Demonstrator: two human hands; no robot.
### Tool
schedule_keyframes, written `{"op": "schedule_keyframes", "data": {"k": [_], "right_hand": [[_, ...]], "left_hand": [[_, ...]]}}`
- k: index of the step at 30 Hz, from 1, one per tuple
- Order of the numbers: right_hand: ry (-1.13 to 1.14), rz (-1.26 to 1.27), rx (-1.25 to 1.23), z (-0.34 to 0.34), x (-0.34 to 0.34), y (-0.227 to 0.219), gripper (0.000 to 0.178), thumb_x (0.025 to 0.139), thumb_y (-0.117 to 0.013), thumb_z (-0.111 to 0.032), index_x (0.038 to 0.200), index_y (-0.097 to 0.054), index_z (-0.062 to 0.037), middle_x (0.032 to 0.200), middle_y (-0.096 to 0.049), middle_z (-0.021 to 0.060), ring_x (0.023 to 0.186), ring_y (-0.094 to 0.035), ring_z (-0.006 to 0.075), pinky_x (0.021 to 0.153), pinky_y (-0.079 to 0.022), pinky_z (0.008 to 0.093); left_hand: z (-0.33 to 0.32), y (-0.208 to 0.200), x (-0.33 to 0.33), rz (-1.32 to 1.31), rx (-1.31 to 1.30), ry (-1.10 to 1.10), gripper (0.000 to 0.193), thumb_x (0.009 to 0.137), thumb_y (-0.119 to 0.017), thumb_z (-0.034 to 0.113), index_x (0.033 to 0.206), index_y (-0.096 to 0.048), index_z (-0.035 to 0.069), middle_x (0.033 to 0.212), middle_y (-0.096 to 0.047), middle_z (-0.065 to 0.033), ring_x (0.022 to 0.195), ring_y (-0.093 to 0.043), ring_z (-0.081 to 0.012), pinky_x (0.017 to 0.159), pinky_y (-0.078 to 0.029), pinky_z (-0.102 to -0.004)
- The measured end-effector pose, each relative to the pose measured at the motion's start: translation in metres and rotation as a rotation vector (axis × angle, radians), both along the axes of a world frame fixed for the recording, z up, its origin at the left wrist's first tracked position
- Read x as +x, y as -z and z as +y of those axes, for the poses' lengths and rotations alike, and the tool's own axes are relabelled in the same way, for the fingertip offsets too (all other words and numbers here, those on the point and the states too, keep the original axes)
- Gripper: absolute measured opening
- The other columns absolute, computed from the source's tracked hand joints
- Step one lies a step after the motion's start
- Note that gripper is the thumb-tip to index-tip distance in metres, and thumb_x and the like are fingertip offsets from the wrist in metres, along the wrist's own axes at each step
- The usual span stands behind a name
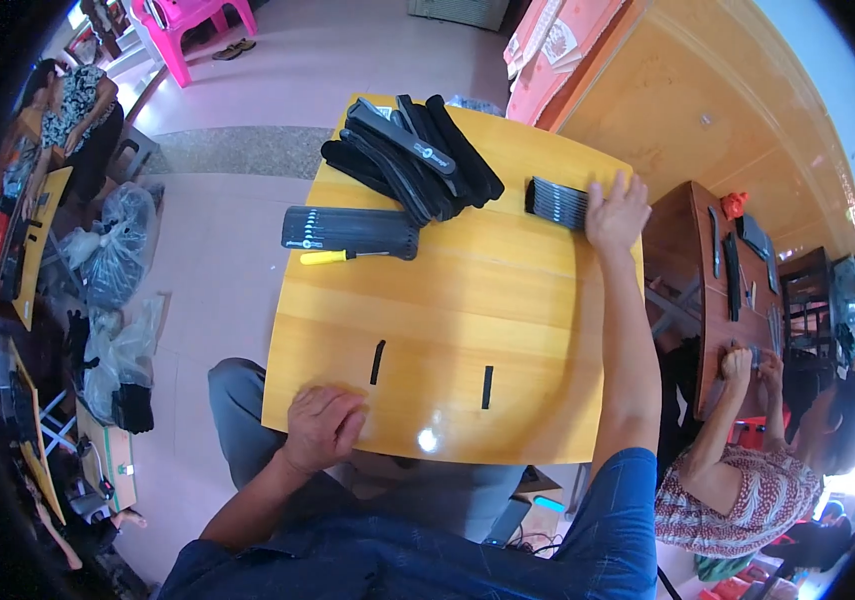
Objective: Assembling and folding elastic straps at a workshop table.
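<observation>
My right hand reaches to the far right of the yellow wooden table. Its fingers are stretched out and apart, and its thumb side meets the end of a small fanned stack of dark strips. Close to the near left edge, my left hand is loosely curled, with nothing visible in it. Two short black strips, a left one and a right one, lie apart on the wood between my hands. A yellow-handled tool sits against an overlapping row of flat black pieces.
A heap of long black pieces covers the table's far left part. Right of the table, a person works at a brown table. Plastic bags stand on the floor at left, near another person. A pink stool is beyond.
</observation>
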State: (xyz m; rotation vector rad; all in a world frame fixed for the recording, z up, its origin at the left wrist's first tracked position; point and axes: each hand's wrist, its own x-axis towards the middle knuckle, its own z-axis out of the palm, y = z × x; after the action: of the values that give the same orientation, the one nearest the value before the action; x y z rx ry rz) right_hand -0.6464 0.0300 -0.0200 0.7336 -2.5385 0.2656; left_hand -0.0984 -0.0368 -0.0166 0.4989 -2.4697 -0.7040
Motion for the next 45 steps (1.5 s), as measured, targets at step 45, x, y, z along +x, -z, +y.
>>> {"op": "schedule_keyframes", "data": {"k": [45], "right_hand": [[0.128, -0.365, 0.114, 0.063, 0.115, 0.016, 0.073, 0.102, -0.043, -0.061, 0.156, -0.04, -0.0107, 0.164, -0.029, 0.0239, 0.152, -0.025, 0.0454, 0.115, -0.025, 0.071]], "left_hand": [[0.002, 0.0, 0.011, 0.114, -0.006, 0.027, 0.014, 0.084, -0.071, 0.014, 0.095, -0.069, 0.007, 0.092, -0.07, -0.0099, 0.085, -0.069, -0.0302, 0.076, -0.054, -0.0422]]}}
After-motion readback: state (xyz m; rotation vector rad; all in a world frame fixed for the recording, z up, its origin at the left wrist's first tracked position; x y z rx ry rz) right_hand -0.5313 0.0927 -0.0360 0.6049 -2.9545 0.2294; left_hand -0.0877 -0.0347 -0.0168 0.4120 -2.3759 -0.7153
